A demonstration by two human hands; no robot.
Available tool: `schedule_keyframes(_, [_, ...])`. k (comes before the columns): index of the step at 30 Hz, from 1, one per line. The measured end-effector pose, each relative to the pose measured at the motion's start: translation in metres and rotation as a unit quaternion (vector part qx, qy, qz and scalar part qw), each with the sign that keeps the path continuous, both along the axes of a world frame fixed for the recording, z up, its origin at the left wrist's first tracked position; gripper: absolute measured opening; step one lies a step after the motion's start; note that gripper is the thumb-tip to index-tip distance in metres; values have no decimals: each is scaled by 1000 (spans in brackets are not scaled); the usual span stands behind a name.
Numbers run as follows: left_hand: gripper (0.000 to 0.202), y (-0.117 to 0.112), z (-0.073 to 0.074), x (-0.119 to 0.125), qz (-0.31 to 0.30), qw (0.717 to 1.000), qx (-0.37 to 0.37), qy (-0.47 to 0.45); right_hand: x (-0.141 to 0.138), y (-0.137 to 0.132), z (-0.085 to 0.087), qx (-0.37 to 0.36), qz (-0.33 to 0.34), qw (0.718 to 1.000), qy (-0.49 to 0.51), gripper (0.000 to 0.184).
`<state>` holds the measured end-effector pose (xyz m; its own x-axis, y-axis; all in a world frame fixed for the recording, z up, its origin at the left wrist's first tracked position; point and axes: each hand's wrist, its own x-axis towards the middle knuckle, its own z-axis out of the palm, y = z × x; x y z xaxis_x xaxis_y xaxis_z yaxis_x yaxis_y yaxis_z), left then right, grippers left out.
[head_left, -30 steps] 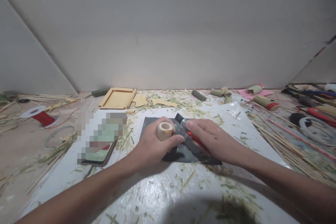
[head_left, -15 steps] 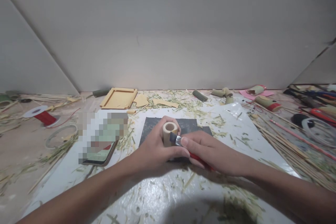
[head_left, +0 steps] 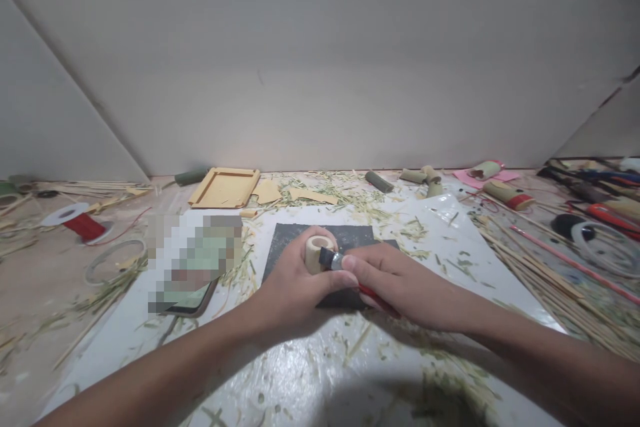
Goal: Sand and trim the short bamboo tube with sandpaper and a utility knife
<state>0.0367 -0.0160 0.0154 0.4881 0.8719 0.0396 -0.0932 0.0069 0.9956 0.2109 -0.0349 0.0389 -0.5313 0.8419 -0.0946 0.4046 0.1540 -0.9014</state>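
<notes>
My left hand (head_left: 296,275) is wrapped round a short hollow bamboo tube (head_left: 313,257), its open end facing up. In my right hand (head_left: 380,277) is a knife with a red handle (head_left: 383,301) and a short, wide dark blade (head_left: 327,257). The blade lies against the near right side of the tube, just below the rim. My left thumb reaches across to the knife, close to my right thumb. Beneath both hands is dark sandpaper-like sheeting (head_left: 290,237) on a white board (head_left: 120,353). The lower part of the tube is hidden by my left hand.
A phone (head_left: 200,297), partly blurred out, lies to the left, beyond it a spool of red thread (head_left: 85,221). A yellow tray (head_left: 225,188) and bamboo pieces (head_left: 379,181) sit at the back. Thin sticks (head_left: 540,273) and tools (head_left: 610,213) lie right. Shavings are scattered widely.
The tube has tilted slightly and shifted a little left in my left hand. The knife blade has moved slightly left along with it, still against the tube's side.
</notes>
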Motion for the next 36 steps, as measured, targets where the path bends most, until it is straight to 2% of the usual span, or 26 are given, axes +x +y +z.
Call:
schedule_keyframes(5, [28,6,-6,-2,5,999,40,35,1,5,0,41,-68,996,-31,48])
schedule_keyframes(8, [30,11,-10,-4,10,997,54,47,7,12,-4,-2,-126,992,6,52])
schedule_keyframes(10, [30,14,-12,-4,0,998,40,42,10,14,-6,-35,-139,989,37,55])
schedule_keyframes(13, [32,14,-10,-4,-12,1000,21,16,8,11,-8,-57,-105,991,66,57])
schedule_keyframes(19, [42,10,-5,-6,-50,998,25,1,-2,0,-5,-60,-12,997,38,59])
schedule_keyframes(28, [41,10,-1,-7,-64,997,35,27,1,1,-7,-144,29,986,78,60])
schedule_keyframes(36, [37,7,1,-7,-54,998,21,20,1,0,-6,-120,33,989,76,53])
